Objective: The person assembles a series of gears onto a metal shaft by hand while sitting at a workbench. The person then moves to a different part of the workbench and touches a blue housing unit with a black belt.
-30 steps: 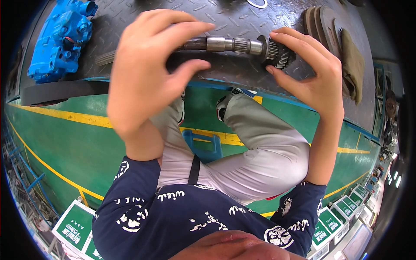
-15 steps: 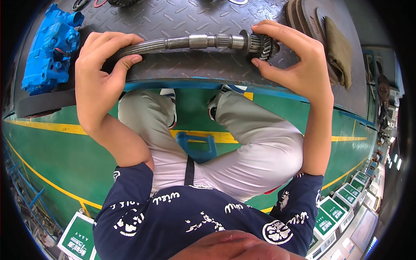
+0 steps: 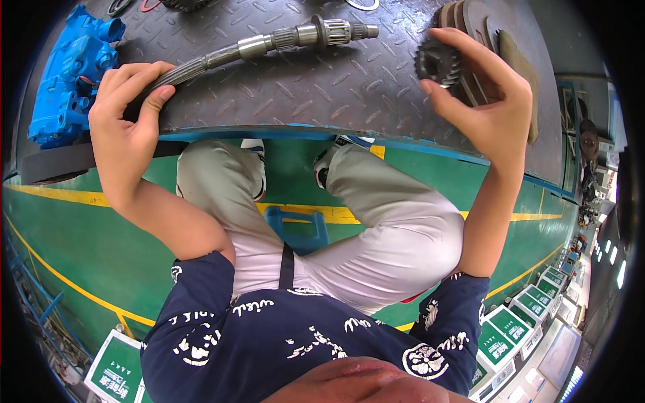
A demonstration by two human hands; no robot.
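Note:
A long splined steel shaft (image 3: 253, 47) slants over the patterned metal tabletop, its bare, narrow tip toward the right. My left hand (image 3: 131, 101) is closed around the shaft's left end. On the shaft's right part sits a ring of needle rollers (image 3: 335, 31) beside a collar. My right hand (image 3: 480, 94) pinches a dark toothed gear (image 3: 437, 62) between thumb and fingers. The gear is apart from the shaft, and its round bore shows.
A blue cast housing (image 3: 75, 77) stands at the table's left. Stacked brown plates (image 3: 463, 15) and an olive cloth (image 3: 521, 80) lie at the right. Rings and another gear (image 3: 185, 4) lie along the far side. Below the table is a blue stool (image 3: 295, 232).
My right hand has drawn the gear off the shaft's right end and moved right with it. My left hand has shifted left with the shaft, whose right end now tilts farther up.

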